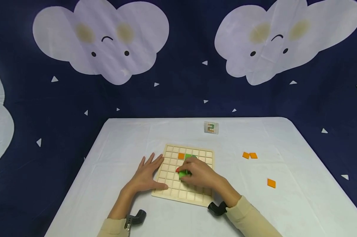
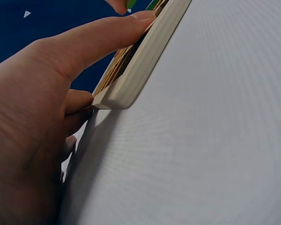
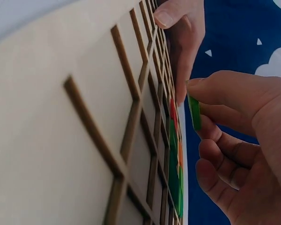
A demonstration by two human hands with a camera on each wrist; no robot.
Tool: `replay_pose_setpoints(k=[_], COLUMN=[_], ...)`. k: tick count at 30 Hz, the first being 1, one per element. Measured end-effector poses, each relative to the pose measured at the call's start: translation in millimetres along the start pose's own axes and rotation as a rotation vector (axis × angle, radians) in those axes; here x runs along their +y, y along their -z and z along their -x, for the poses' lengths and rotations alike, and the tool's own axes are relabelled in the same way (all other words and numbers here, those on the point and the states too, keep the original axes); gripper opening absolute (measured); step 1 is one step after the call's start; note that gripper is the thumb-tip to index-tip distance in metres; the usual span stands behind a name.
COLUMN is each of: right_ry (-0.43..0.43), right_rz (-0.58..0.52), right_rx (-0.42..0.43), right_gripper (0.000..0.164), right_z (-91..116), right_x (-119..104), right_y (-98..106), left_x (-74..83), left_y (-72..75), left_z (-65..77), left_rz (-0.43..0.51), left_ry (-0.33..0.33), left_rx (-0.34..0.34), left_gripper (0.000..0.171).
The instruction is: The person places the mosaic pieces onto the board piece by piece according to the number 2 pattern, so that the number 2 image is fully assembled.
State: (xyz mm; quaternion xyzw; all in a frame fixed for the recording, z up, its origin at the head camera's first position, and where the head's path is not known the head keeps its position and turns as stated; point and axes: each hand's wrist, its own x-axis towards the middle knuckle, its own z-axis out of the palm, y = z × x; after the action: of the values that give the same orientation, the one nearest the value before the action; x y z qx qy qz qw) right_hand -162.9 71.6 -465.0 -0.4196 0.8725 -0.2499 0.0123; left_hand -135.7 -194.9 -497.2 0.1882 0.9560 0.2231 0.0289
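A wooden grid board [image 1: 172,194] lies on the table. My right hand [image 1: 200,172] is over its middle and pinches a green tile [image 3: 195,112] between thumb and fingers, just off the surface. My left hand [image 1: 146,176] rests at the board's left edge, fingers spread, with its thumb [image 2: 126,30] lying on the near left part. On the board are an orange tile [image 1: 181,156], a green tile [image 1: 188,156] beside it, and a red tile [image 3: 173,112]. Part of the coloured group is hidden behind my right hand in the head view.
A small pattern card [image 1: 211,127] with a coloured grid figure is beyond the board. To the right lie two orange diamond tiles [image 1: 253,155] close together and another orange diamond tile [image 1: 271,183] nearer. A white cloth [image 1: 113,148] covers the table.
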Motion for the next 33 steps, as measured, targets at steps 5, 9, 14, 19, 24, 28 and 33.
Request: replay_pose_setpoints(k=[5,9,14,19,24,28,33], right_ry=[0.025,0.064,0.074,0.078,0.073,0.084,0.085], right_rz=[0.049,0.074,0.105,0.115,0.118,0.122,0.111], right_rx=[0.002,-0.004,-0.034,-0.048,-0.04,-0.029,-0.026], right_gripper=[0.021,0.018,0.018,0.018,0.02,0.019,0.02], right_z=[-4,-8,-11,-13,-13,-12,-11], right_x=[-2,-5,-7,-5,-4,-4,-5], right_y=[-3,-5,-8,-13,-16,-16,-15], left_x=[0.5,0.6,0.6,0.3,0.0,-0.6,-1.0], left_y=[-1.0,-0.8,-0.6,-0.9,-1.4,-1.8,-2.1], left_z=[-0.3,-0.1,-0.8,-0.7,-0.2,-0.1,-0.5], left_rz=[0.008,0.006,0.011,0.01,0.01,0.016,0.011], left_ry=[0.002,0.006,0.001,0.01,0.014,0.016,0.016], left_rx=[0.006,0.003,0.001,0.004,0.001,0.006,0.003], left_gripper=[0.118,0.118,0.117,0.117,0.117,0.117,0.117])
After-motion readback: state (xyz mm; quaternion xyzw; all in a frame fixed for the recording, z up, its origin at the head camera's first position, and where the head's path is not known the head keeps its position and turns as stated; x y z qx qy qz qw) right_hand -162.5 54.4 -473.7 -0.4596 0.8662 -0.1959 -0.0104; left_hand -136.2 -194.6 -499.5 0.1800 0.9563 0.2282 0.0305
